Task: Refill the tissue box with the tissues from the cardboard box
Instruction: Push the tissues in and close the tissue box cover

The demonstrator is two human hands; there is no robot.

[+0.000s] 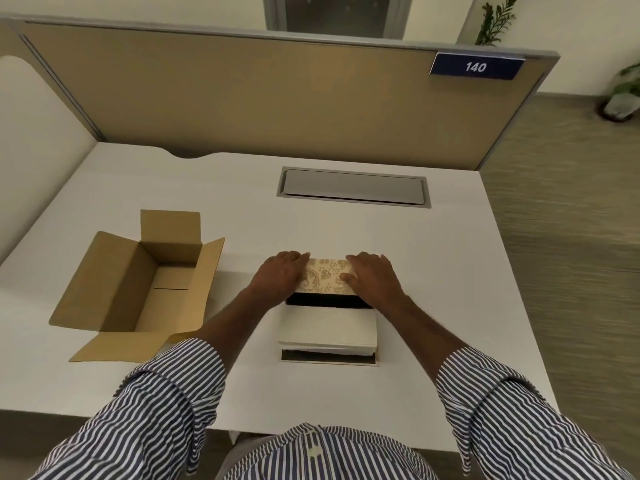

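A white desk (pixel 311 230) fills the middle of the frame. Behind it stands a tan partition (pixel 259 98) with a blue sign (pixel 476 66) reading 140 at the upper right. A grey hatch (pixel 353 186) is set flat into the desk near the partition. On the right side of the frame is striped carpet (pixel 571 254), and green plants (pixel 623 95) stand at the upper right.

The cardboard box (pixel 138 289) lies at the left of the desk, its flaps open and its inside bare.

In the centre is the tissue box (pixel 327 280), with a patterned beige side. The left hand (pixel 282 273) and the right hand (pixel 374 275) grip it by its two ends, fingers over the top. Just below it in the frame, a white stack of tissues (pixel 327 329) lies on the desk, partly at the dark opening of the box. Both sleeves (pixel 166 410) are striped blue and white.
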